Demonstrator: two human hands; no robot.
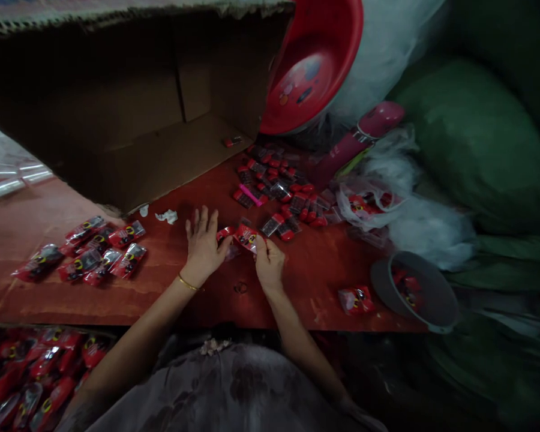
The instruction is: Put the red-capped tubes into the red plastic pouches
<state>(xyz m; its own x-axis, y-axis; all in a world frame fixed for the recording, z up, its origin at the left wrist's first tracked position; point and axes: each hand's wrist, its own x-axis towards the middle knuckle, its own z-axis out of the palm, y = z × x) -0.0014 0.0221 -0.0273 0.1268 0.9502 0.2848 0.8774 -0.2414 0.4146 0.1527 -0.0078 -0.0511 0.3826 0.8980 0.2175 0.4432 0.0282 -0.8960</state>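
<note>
My right hand (270, 262) pinches the edge of a red printed plastic packet (245, 236) above the table. My left hand (205, 247) has its fingers stretched out and apart. Its thumb lies close to another small red piece (225, 234), partly hidden; I cannot tell whether they touch. Beyond my hands lies a pile of small red-and-dark pieces in clear plastic (280, 191), with a pink stick (251, 195) on top. Left of my left hand, several filled red packets (101, 262) lie in a loose group.
A large open cardboard box (130, 126) stands on its side on the red table (162, 306). Behind are a red basin (317, 72) and a pink bottle (348, 147). At right, a grey bowl (387, 282) holds red packets. Many filled packets (40, 366) fill the lower left.
</note>
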